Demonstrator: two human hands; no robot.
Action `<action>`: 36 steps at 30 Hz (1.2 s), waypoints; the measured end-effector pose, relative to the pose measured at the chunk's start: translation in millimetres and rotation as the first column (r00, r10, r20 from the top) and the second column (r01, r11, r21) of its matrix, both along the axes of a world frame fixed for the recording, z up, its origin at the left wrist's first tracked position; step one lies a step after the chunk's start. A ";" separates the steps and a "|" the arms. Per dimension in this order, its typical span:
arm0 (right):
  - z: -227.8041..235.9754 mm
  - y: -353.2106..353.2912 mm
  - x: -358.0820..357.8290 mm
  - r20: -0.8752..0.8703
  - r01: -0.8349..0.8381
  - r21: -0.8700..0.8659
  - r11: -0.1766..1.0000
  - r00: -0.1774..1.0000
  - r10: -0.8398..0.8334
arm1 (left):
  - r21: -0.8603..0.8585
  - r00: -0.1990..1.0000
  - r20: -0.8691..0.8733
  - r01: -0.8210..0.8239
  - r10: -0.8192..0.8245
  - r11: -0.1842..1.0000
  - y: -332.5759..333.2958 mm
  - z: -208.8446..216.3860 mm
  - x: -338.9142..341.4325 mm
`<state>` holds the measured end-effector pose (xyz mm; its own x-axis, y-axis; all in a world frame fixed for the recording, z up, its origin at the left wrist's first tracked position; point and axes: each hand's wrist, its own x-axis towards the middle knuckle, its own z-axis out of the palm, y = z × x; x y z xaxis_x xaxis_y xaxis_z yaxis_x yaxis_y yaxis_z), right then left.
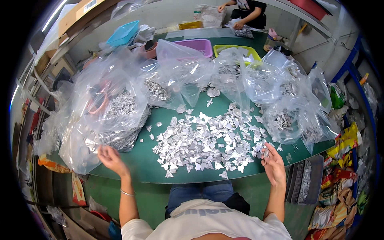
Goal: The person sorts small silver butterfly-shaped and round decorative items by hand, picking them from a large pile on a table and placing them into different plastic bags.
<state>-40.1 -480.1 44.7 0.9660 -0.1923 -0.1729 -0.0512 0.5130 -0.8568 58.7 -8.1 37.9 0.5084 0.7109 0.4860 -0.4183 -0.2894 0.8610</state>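
Note:
A broad heap of small flat silver metal pieces, many of them butterfly-shaped, lies on the green tabletop. At the heap's right edge, my right hand has its fingers curled around a few silver pieces. My left hand, slightly blurred, is at the table's front left with its fingers stretched out. Just beyond its fingertips, a few blurred silver pieces show against a large clear plastic bag. Ring-like silver parts fill part of the bags on that side.
More clear bags of metal parts line the table's right and back. Behind them stand a purple basket, a yellow-green basket and a blue tray. Across the table a person handles a bag. A dark crate sits below right.

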 end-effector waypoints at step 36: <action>-2.2 -105.7 -9.7 0.345 0.781 -0.116 0.614 0.611 -0.712 | 0.350 0.845 -0.421 0.488 -0.331 0.800 -129.2 -78.6 -64.3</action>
